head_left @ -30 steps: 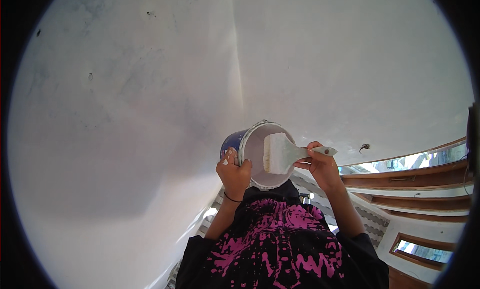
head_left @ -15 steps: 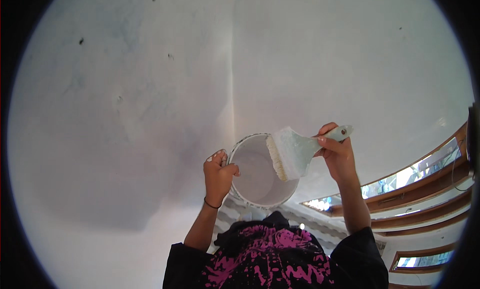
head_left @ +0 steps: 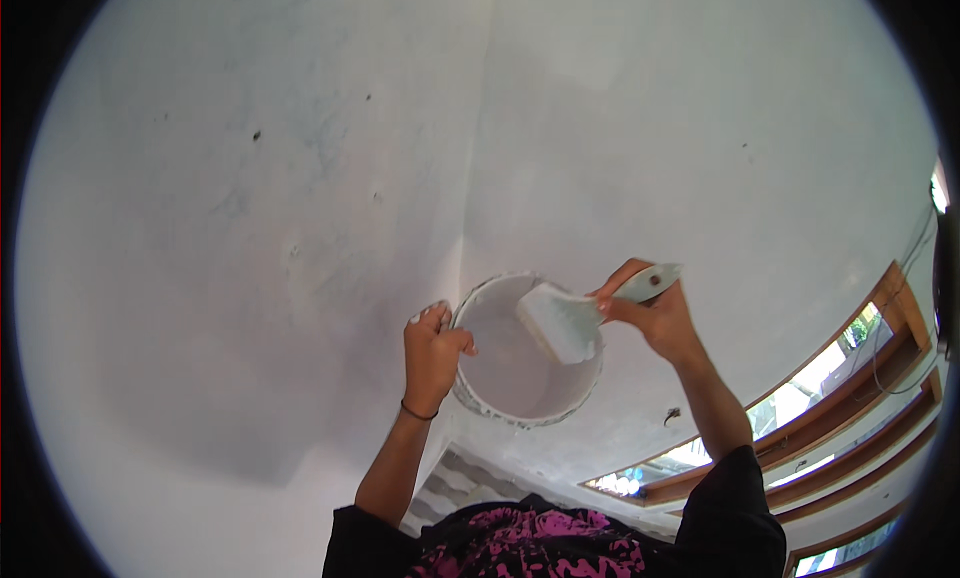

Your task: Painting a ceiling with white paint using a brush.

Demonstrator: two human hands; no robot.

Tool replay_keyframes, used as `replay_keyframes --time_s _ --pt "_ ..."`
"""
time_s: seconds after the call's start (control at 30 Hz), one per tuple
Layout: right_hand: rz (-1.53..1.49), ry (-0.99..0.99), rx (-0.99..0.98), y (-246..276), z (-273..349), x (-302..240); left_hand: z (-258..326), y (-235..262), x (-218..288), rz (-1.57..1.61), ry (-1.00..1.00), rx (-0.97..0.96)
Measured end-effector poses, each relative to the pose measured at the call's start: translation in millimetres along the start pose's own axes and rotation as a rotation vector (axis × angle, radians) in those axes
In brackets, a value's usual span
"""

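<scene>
My left hand [head_left: 432,355] grips the left rim of a round paint bucket [head_left: 500,378] whose open mouth faces the camera, its inside coated white. In my right hand [head_left: 650,313] is a wide flat paintbrush [head_left: 565,323], held by its pale handle. The white-loaded bristles lie over the bucket's upper right rim. A thin dark band circles my left wrist. Both hands are raised in front of a white wall corner [head_left: 470,178].
White painted walls fill most of the view, with grey smudges and a few dark specks on the left wall [head_left: 250,178]. Wooden-framed windows [head_left: 860,378] run along the lower right. My black and pink top [head_left: 530,543] sits at the lower edge.
The view has tilted so the hands and bucket sit a little lower and more central. The brush has swung from above the rim to lie over the bucket's mouth.
</scene>
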State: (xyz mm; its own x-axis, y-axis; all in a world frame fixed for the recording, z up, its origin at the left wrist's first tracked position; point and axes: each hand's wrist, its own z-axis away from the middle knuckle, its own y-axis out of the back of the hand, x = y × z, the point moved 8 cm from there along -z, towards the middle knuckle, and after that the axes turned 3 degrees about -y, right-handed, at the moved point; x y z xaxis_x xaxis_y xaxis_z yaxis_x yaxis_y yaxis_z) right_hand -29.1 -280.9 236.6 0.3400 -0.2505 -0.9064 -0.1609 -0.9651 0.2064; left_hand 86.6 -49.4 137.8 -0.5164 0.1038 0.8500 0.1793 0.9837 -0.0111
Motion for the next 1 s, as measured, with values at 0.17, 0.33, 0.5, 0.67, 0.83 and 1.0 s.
replay_keyframes --time_s 0.17,0.33,0.5,0.67,0.83,1.0 --pt "-0.015 -0.072 0.013 0 -13 5 0 -1 -9 0.044 0.059 0.04" --pt "0.005 -0.105 0.016 18 -36 -13 -1 1 -21 0.081 0.083 0.052" --pt "-0.027 -0.055 0.049 53 -81 -63 -1 1 -36 0.005 0.094 0.064" --pt "0.012 0.028 0.137 70 -129 -123 3 1 -50 -0.07 0.088 0.094" --pt "0.275 0.268 0.219 78 -178 -179 9 0 -72 -0.134 0.094 0.089" --pt "0.519 0.361 0.186 70 -254 -185 10 9 -103 -0.296 0.118 0.116"
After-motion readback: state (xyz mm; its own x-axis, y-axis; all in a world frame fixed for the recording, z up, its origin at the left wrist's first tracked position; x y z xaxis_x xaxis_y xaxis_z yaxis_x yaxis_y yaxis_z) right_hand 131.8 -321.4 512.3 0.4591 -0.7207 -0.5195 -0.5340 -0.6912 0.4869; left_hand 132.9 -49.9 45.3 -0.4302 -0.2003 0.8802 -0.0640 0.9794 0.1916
